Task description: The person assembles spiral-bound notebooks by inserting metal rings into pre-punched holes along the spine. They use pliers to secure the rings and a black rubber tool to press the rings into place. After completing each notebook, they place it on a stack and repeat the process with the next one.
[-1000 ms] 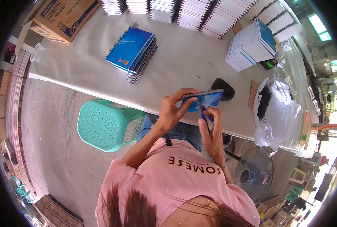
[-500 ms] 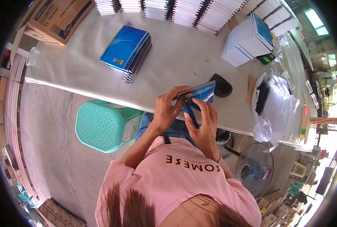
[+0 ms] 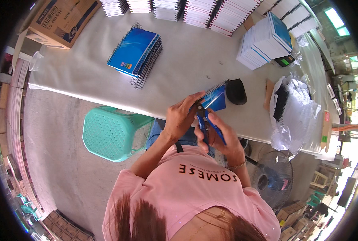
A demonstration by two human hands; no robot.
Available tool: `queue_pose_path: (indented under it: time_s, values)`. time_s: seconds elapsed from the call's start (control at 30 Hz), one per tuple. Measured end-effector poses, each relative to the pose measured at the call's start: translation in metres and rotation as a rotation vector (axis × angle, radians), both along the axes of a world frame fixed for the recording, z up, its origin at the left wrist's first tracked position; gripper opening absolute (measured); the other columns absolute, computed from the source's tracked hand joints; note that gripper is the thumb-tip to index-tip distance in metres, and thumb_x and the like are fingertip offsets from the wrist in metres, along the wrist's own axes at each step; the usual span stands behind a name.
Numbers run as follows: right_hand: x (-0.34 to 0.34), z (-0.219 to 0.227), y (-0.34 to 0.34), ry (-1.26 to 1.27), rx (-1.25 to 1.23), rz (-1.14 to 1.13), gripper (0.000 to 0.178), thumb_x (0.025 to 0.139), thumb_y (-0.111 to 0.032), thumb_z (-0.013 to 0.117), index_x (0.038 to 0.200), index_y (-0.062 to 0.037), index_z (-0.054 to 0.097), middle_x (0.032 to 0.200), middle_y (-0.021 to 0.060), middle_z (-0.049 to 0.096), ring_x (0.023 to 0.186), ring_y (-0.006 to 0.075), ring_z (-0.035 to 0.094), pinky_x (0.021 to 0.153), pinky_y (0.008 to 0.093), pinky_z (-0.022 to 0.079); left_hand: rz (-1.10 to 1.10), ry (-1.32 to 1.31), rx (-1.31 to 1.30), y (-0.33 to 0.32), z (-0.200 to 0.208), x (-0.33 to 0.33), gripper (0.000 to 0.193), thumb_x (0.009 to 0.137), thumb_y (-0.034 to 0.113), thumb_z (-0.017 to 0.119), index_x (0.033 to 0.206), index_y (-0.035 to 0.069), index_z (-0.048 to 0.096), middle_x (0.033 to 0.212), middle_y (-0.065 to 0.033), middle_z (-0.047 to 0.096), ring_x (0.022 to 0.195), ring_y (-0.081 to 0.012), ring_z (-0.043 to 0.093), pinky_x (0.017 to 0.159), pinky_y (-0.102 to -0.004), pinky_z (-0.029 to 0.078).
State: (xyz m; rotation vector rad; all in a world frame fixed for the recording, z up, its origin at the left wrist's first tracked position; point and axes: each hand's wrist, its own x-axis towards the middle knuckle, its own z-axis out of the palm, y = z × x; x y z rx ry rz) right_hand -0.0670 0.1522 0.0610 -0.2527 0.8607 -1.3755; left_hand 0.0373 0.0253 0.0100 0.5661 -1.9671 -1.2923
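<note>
A blue spiral-bound notebook [image 3: 216,99] lies at the table's front edge, its dark wire coil along the far-left side. My left hand [image 3: 180,117] is closed on the notebook's near corner by the coil's end; its fingertips partly cover that spot. In my right hand [image 3: 223,138] is a pair of blue-handled pliers [image 3: 203,119]. The handles stand spread, and the dark jaws are at the coil's near end, close to my left fingers. Whether the jaws grip the wire cannot be seen. A black rounded object [image 3: 236,91] touches or nearly touches the notebook's right end.
Spiral notebooks [image 3: 132,50] are stacked left of centre on the table [image 3: 183,52]. White-paged stacks [image 3: 254,50] and crumpled plastic [image 3: 297,114] are at the right. A cardboard box [image 3: 62,22] stands far left, a green stool [image 3: 108,134] beside me, a fan [image 3: 272,176] right.
The pliers' handles have spread apart, and my right hand has shifted right and toward me with its grip changed. My left hand stays at the notebook's corner.
</note>
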Motion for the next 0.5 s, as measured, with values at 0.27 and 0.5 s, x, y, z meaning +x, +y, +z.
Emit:
queue_pose_path:
  time_s: [0.27,0.5]
  values:
    - [-0.035,-0.017,0.021,1.054,0.1,-0.251,0.033,0.099,-0.023,0.062,0.124,-0.0024,0.055,0.111,0.0071,0.058,0.1,0.0134,0.055,0.085,0.0281,0.047,0.042,-0.168,0.394,-0.023,0.044,0.01,0.027,0.095,0.004,0.062,0.122,0.008,0.065,0.107,-0.0045,0.072,0.074,-0.0089,0.063,0.063,-0.0235,0.052]
    - [-0.111,-0.065,0.059,1.715,0.329,-0.715,0.036,0.097,-0.016,0.064,0.128,-0.0028,0.054,0.121,0.0127,0.059,0.108,0.0225,0.058,0.094,0.034,0.046,0.168,0.125,0.125,-0.109,0.099,0.038,0.03,0.099,0.011,0.058,0.128,0.003,0.06,0.115,-0.0118,0.069,0.093,-0.0113,0.066,0.07,-0.0217,0.055]
